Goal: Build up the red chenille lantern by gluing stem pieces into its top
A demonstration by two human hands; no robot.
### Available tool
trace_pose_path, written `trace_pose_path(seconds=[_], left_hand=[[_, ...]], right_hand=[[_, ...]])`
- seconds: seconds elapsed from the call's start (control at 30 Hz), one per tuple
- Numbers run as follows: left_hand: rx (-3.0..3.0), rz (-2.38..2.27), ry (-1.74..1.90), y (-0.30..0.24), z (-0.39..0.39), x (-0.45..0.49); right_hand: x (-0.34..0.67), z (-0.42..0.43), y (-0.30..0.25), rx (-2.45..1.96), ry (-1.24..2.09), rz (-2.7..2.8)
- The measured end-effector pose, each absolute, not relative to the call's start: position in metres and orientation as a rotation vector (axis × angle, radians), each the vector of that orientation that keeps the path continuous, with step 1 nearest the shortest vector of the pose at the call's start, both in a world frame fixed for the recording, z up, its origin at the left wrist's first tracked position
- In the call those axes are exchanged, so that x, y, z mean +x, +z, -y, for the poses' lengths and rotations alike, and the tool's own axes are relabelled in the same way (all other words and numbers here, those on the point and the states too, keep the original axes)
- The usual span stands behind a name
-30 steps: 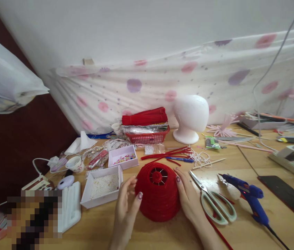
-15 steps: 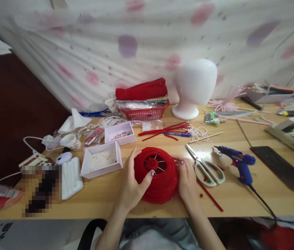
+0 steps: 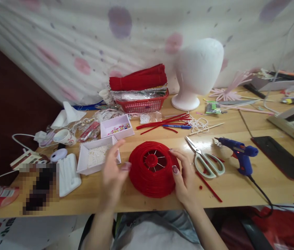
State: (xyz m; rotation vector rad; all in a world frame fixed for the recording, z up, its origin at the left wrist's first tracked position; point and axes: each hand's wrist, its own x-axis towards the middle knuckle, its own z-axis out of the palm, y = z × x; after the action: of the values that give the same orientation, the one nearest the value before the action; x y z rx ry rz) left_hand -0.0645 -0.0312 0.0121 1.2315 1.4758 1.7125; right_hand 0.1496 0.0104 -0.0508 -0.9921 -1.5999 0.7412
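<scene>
There's your red dome [image 3: 150,183], matt, velvety and ridged, near the front edge of the glossy wooden surface [image 3: 236,191]!

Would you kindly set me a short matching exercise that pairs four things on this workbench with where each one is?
Things
1. Red domed piece
2. Scissors
3. Glue gun
4. White foam head

Places
A. At the back, just right of the red basket
B. On the table, with its black cord running toward the front edge
C. Between the left hand and the right hand
D. Lying just right of the right hand, pale handles nearest the front

Pairs: 1-C, 2-D, 3-B, 4-A
</scene>
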Motion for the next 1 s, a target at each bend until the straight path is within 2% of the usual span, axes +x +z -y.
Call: trace_pose_path(seconds=[0.03,0.13,0.27,0.37,0.47,0.6,1.0], left_hand=[[1.105,-1.343,1.914,0.023,0.031,-0.075],[0.993,-1.055,2.071,0.053,0.030,-0.097],[0.904,-1.034,1.894,0.060,0.026,-0.096],[0.903,-1.057,1.795,0.040,0.026,-0.084],[1.116,-1.269,1.703,0.013,0.031,-0.068],[1.339,-1.388,1.368,-0.013,0.039,-0.047],[1.407,-1.495,1.336,-0.015,0.039,-0.033]], right_hand=[[0.149,-0.011,-0.055,-0.996,0.740,1.603],[0.150,-0.014,-0.066,-1.013,0.743,1.594],[0.151,-0.013,-0.068,-1.024,0.738,1.588],[0.150,-0.011,-0.060,-1.031,0.734,1.598],[0.146,-0.008,-0.050,-1.019,0.737,1.623],[0.136,-0.007,-0.043,-1.034,0.699,1.678],[0.136,-0.008,-0.040,-1.045,0.673,1.730]])
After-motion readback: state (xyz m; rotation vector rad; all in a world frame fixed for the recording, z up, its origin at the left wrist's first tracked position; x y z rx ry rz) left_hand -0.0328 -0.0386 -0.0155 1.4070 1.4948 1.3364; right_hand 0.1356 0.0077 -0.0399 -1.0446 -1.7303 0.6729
